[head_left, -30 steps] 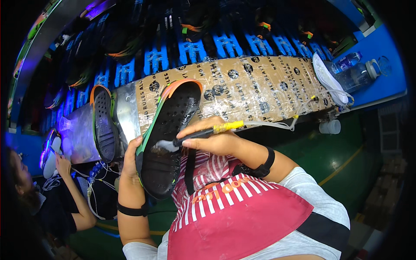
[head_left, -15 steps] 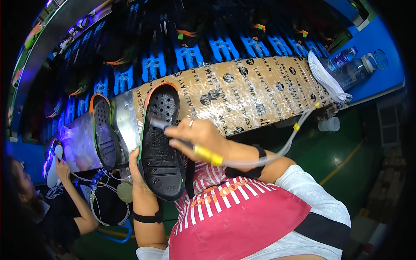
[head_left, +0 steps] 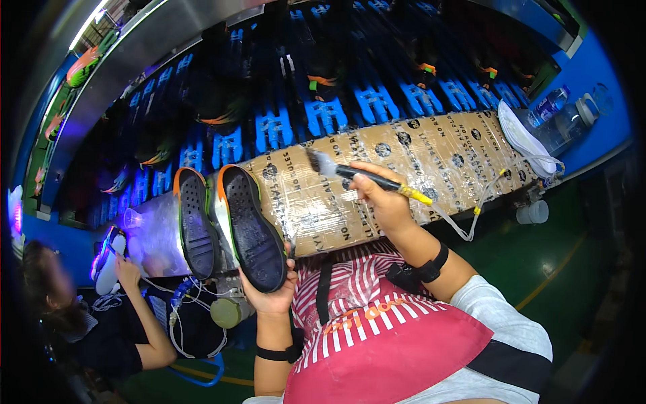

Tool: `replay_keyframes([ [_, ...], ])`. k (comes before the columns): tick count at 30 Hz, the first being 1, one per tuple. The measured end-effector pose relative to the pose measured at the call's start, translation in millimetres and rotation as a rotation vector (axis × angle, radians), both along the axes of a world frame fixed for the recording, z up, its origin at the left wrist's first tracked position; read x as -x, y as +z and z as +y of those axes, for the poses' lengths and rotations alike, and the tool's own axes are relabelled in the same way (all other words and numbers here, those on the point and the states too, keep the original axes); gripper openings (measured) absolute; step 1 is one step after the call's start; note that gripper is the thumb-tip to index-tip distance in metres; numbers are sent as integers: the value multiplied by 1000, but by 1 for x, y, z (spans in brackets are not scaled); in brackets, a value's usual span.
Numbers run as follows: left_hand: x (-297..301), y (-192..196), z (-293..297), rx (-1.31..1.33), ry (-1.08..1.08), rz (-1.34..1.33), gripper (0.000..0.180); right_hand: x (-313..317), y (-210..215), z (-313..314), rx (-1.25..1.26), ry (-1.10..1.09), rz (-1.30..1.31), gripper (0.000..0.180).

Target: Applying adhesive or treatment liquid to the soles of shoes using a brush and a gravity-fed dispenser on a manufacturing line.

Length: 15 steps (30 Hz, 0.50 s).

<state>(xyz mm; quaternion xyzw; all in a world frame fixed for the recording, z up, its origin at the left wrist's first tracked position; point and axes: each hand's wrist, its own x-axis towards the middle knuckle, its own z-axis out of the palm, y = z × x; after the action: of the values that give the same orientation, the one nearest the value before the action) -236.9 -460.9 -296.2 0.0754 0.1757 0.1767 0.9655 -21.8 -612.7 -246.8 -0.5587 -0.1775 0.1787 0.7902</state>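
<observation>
A black shoe sole (head_left: 254, 225) with a perforated heel and an orange and green rim lies tilted on the bench edge. My left hand (head_left: 272, 295) grips its near end from below, thumb on one side and fingers on the other. A second, similar sole (head_left: 198, 232) rests just to its left. Over the cardboard, apart from both soles, my right hand (head_left: 385, 205) is closed around a brush (head_left: 367, 176) with dark bristles, a black handle and a yellow end. A clear tube (head_left: 452, 222) runs from that end.
Printed cardboard (head_left: 431, 155) under clear film covers the bench. Behind it run blue racks (head_left: 272, 131) with dark shoe uppers. Bottles (head_left: 568, 124) and a white pad (head_left: 525, 138) sit at right. At left, a co-worker's hand (head_left: 126, 271) touches a white sole (head_left: 110, 262).
The brush has left the sole's surface and moved right, over the cardboard. My left hand has brought the sole down beside the second one. The whole view has shifted too.
</observation>
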Motion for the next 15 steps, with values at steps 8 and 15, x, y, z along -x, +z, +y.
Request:
replay_keyframes([
  [8,5,-10,20,-58,119,213,60,-38,-49,2,-170,-6,344,31],
  [15,-3,-7,22,47,259,361,59,-39,-61,-2,-68,26,247,28],
])
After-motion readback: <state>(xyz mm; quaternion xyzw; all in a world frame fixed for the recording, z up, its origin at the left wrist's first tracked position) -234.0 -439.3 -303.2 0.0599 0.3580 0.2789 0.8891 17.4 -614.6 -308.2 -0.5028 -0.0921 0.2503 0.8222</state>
